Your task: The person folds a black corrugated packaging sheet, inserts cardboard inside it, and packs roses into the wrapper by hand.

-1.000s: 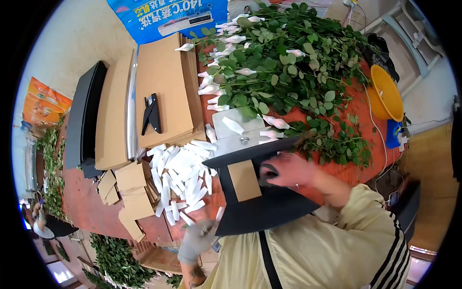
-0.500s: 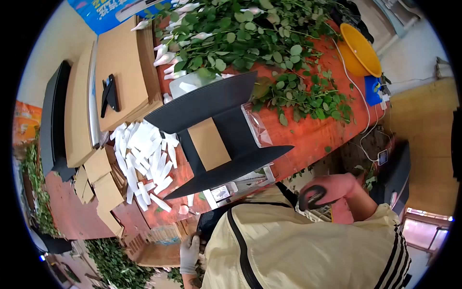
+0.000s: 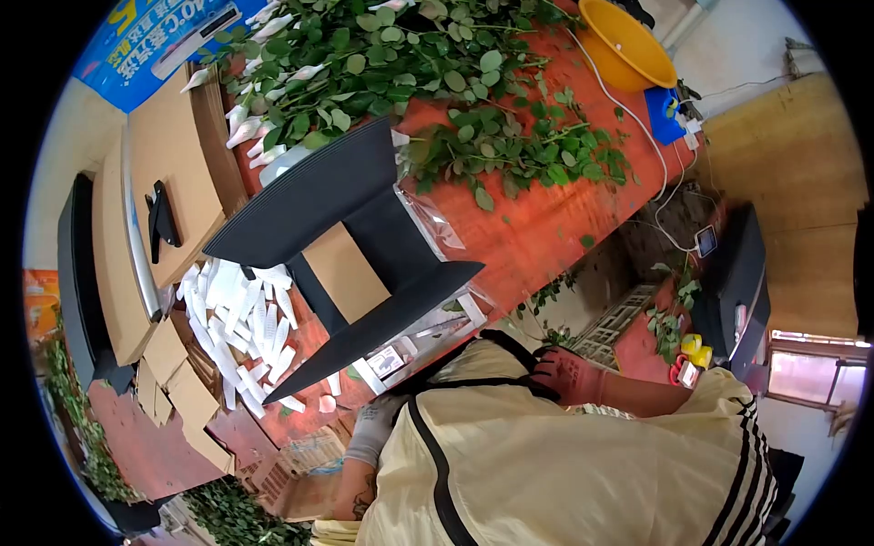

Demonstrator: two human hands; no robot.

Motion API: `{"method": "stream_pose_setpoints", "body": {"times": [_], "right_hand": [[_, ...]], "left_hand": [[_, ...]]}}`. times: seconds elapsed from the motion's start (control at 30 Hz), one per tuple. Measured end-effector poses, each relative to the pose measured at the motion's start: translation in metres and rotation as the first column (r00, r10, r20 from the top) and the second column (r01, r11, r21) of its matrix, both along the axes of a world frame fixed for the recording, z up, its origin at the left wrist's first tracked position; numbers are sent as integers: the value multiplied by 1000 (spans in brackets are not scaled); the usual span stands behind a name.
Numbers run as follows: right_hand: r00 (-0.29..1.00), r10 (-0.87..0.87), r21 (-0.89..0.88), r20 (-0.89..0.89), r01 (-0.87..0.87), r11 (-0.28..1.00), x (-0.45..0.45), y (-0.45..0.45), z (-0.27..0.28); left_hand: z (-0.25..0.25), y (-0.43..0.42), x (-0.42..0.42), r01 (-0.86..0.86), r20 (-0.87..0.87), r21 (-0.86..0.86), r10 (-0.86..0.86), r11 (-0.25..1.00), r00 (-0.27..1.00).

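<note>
My left hand [image 3: 371,429], in a whitish glove, is at the left side of my waist, by the table's front edge. Its fingers are hidden against dark cloth. My right hand [image 3: 572,377], in a pink glove with dark fingertips, is at the front of my waist, touching or very near a black strap [image 3: 510,346]. Whether its fingers close on the strap I cannot tell. In front of me on the red table stands black wrapping board [image 3: 305,200], folded up on two sides, with a brown cardboard piece [image 3: 346,271] across its middle.
White foam sleeves [image 3: 241,314] lie heaped left of the board. Leafy rose stems [image 3: 410,73] with wrapped heads cover the far side. Cardboard sheets [image 3: 173,127] carry a black stapler [image 3: 162,223]. A yellow basin [image 3: 628,45] and white cable [image 3: 628,114] are at the right.
The view has turned, so the table's things sit further left. My right hand has moved in from the right to the front of my waist. My left hand has come up toward the table edge.
</note>
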State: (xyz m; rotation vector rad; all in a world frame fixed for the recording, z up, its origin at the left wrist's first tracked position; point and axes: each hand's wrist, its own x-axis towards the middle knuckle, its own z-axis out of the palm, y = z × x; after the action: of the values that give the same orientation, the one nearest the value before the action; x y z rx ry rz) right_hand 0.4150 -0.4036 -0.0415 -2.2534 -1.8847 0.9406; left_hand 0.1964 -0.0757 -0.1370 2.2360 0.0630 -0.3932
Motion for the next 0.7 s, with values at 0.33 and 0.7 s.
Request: {"method": "stream_pose_setpoints", "body": {"times": [0.33,0.7], "right_hand": [[843,-531,119,-90,538,834,-9,29,-8],[970,-188,145,-151,210,967,38,121,1]], "left_hand": [[52,31,-35,-132,-468,4,119,991,876],[116,30,-83,-379,-507,-41,307,925,805]]}}
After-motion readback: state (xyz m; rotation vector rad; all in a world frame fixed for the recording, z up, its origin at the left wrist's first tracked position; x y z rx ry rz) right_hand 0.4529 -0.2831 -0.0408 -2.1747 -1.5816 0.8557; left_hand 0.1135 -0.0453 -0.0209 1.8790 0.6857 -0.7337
